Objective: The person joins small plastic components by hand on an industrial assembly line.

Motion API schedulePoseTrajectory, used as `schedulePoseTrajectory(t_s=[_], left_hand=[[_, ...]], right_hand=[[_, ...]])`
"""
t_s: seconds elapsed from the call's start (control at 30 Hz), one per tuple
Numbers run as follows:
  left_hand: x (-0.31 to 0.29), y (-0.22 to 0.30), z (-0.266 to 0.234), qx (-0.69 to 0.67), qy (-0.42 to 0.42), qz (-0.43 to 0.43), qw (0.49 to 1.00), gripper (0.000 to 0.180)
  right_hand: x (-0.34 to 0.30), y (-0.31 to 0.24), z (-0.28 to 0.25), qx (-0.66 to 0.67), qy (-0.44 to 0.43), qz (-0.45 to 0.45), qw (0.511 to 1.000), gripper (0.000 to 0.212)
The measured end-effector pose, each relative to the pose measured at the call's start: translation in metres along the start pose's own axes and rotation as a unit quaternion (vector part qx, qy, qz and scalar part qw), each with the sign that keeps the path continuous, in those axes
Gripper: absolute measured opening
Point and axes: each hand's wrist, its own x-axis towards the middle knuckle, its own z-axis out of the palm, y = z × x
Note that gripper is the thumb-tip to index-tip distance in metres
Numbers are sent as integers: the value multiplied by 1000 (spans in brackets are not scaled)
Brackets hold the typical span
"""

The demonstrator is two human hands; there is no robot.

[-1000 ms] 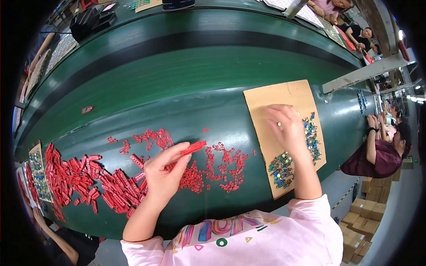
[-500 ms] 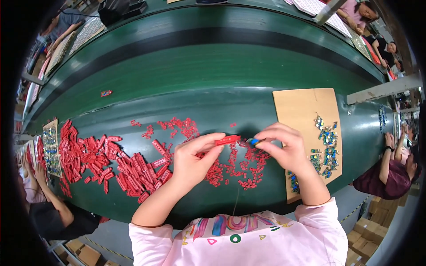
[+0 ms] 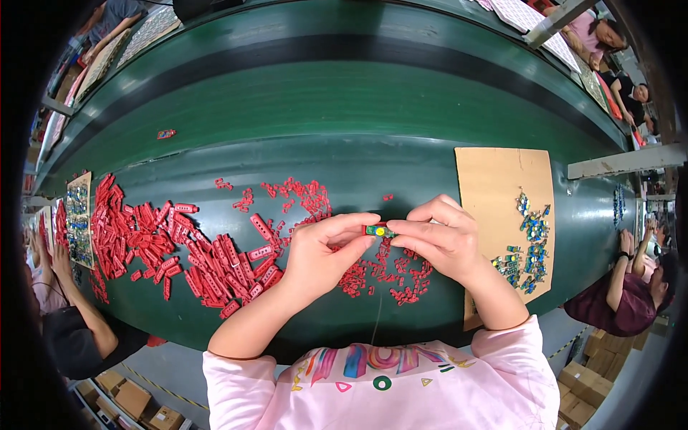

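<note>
My left hand point(image 3: 319, 251) pinches one end of a red plastic casing point(image 3: 363, 230) between thumb and fingers. At the casing's open side sits a small green circuit board point(image 3: 380, 231) with a round yellow part. The fingertips of my right hand point(image 3: 446, 240) are closed on the board's other end, against the casing; how far it sits inside is hidden by my fingers. Below and between my hands lie scattered small red plastic pieces point(image 3: 408, 294). Left of my left hand is a heap of long red casings point(image 3: 222, 269). Small circuit boards point(image 3: 534, 229) rest on a cardboard sheet point(image 3: 494, 168) beside my right arm.
The work surface is a dark green table point(image 3: 401, 165) with a green conveyor belt point(image 3: 322, 100) beyond. One finished-looking red piece point(image 3: 165, 134) lies on the belt. Co-workers sit at both sides and across. A metal post point(image 3: 623, 161) juts in at right.
My right hand has moved left and brought the circuit board against the red casing, where the two were apart. The casing has turned, showing the board's green face and yellow part.
</note>
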Motion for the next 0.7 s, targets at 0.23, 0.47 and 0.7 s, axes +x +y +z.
schedulePoseTrajectory(t_s=[0.23, 0.47, 0.7], left_hand=[[1, -2, 4, -95, -6, -27, 995, 28], [1, 0, 7, -90, 33, -41, 995, 22], [-5, -8, 7, 3, 40, 29, 999, 21]], right_hand=[[-4, 2, 1, -65, -7, -22, 998, 24], [-7, -1, 10, 166, -4, 183, 969, 23], [-11, -4, 13, 284, -27, 298, 911, 21]])
